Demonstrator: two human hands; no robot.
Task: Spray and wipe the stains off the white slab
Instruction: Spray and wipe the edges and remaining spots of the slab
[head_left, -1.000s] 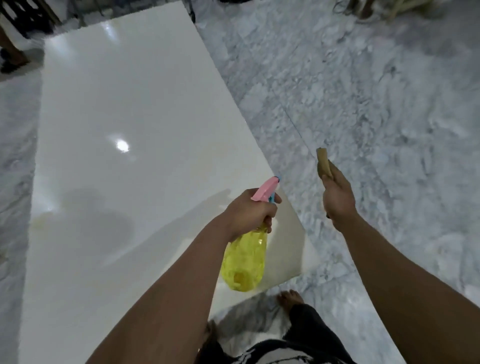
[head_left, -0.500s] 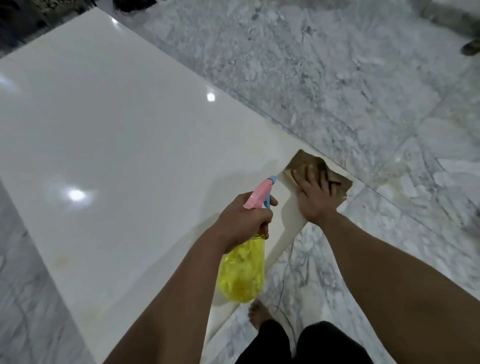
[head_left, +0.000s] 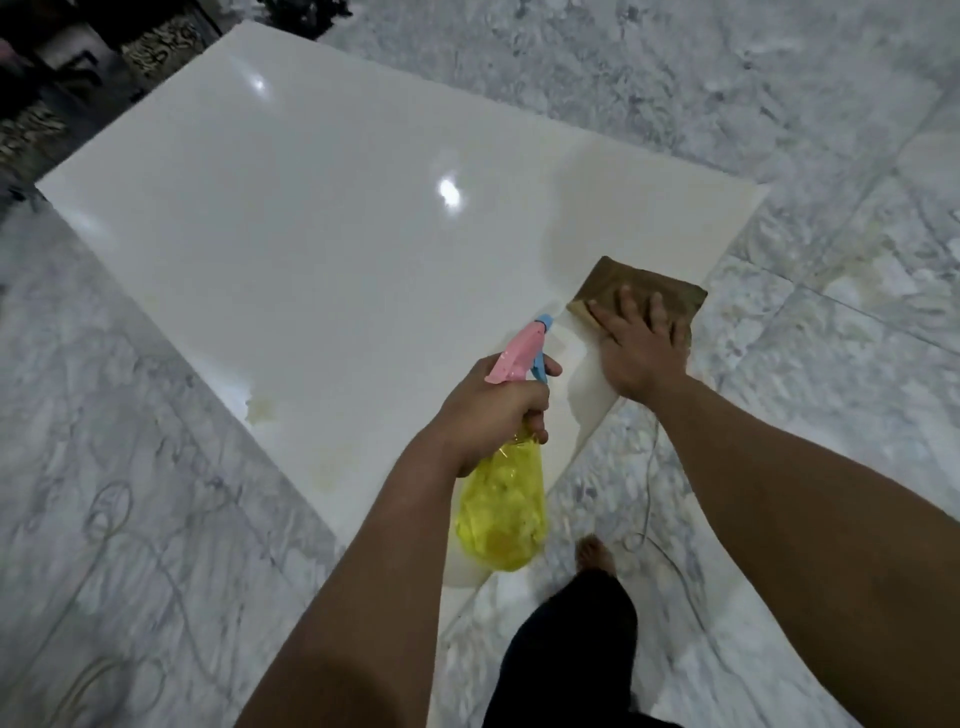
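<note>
Large glossy white rectangular slab (head_left: 322, 218): lies flat on the grey-veined marble floor (head_left: 727, 93), its near corner toward the person; bright light reflections on its surface. Yellowish stains (head_left: 262, 408): one blotch at the slab's near-left edge, a fainter patch just beside it further along the same edge. Translucent yellow plastic spray bottle with pink head and blue trigger and nozzle (head_left: 501, 512): held above the slab's near corner, nozzle pointing away from the person toward the cloth. Left hand (head_left: 491, 410): fingers curled round the bottle's neck, forefinger lying on the trigger. Flat brown rectangular cloth (head_left: 623, 283): rests on the slab at its right edge, well apart from the stains. Right hand (head_left: 641, 345): palm down, fingers straight and spread, pressing on the cloth. Bare foot (head_left: 595, 553) and dark trouser leg: on the floor, just beside the slab's near corner.
</note>
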